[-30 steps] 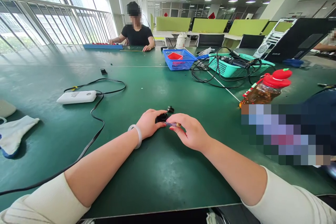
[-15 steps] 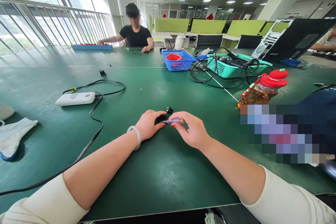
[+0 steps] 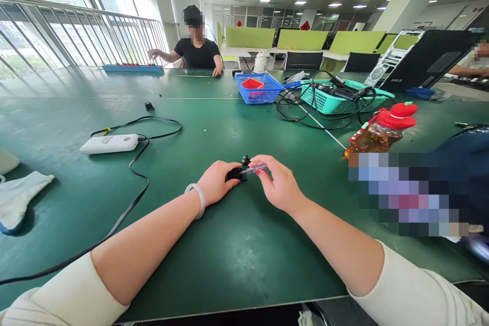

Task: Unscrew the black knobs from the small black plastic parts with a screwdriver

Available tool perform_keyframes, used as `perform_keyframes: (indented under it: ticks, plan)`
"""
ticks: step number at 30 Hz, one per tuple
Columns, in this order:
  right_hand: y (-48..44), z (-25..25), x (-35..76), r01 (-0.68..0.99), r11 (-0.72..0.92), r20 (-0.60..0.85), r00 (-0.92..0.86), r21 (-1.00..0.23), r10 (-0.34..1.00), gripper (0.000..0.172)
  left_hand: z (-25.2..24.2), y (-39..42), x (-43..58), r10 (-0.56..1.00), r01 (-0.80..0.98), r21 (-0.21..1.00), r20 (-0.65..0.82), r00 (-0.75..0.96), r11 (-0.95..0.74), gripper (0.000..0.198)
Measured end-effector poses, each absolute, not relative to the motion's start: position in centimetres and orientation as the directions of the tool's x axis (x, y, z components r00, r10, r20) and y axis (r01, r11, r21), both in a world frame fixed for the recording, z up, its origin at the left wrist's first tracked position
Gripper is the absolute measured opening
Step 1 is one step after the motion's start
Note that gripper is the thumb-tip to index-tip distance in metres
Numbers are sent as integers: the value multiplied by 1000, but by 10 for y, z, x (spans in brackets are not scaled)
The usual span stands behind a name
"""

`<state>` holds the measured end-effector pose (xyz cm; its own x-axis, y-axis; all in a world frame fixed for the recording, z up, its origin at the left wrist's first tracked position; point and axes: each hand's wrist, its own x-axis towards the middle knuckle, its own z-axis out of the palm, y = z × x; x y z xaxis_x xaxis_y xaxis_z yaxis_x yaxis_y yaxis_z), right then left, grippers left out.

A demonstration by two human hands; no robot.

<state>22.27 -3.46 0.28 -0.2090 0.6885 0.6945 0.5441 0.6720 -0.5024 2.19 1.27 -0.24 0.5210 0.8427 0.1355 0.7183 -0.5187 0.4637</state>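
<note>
My left hand (image 3: 214, 182), with a pale bangle at its wrist, pinches a small black plastic piece (image 3: 235, 174) against the table. Between the fingertips of my right hand (image 3: 280, 184) is a small screwdriver (image 3: 257, 167) with a see-through purplish handle. It slants down to the left, its tip end at the black piece; whether the tip sits in a screw is too small to tell. Just behind both hands lies a black plug part (image 3: 245, 160) with metal pins, partly covered by my right fingers.
On the green table (image 3: 244, 260), a white power strip (image 3: 110, 144) with a black cord lies left. Further back are a blue basket (image 3: 260, 92), a teal basket (image 3: 324, 104) with cables and a red-lidded bottle (image 3: 382, 135). A co-worker (image 3: 196, 53) sits across.
My right hand has shifted slightly and the screwdriver is now tilted, its handle end higher. My left hand has stayed in place. The co-worker's hand across the table has lifted off the blue tray.
</note>
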Motion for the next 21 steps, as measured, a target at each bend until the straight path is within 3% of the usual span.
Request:
perform_keyframes:
  ticks: [5, 9, 14, 21]
  plan:
    - [-34, 4, 225, 550, 636, 666, -182, -541, 723, 26, -2, 11, 22, 851, 708, 488, 167, 499, -511, 42]
    - [-36, 4, 229, 498, 712, 759, -150, -496, 634, 21, 0, 9, 22, 844, 683, 501, 245, 477, -531, 42]
    - [-33, 5, 235, 484, 723, 844, 63, -493, 533, 19, 3, 8, 22, 867, 714, 497, 348, 357, -493, 41]
    - [-18, -3, 239, 596, 591, 717, -36, -544, 696, 22, -1, 11, 19, 958, 898, 346, 185, 220, -273, 41]
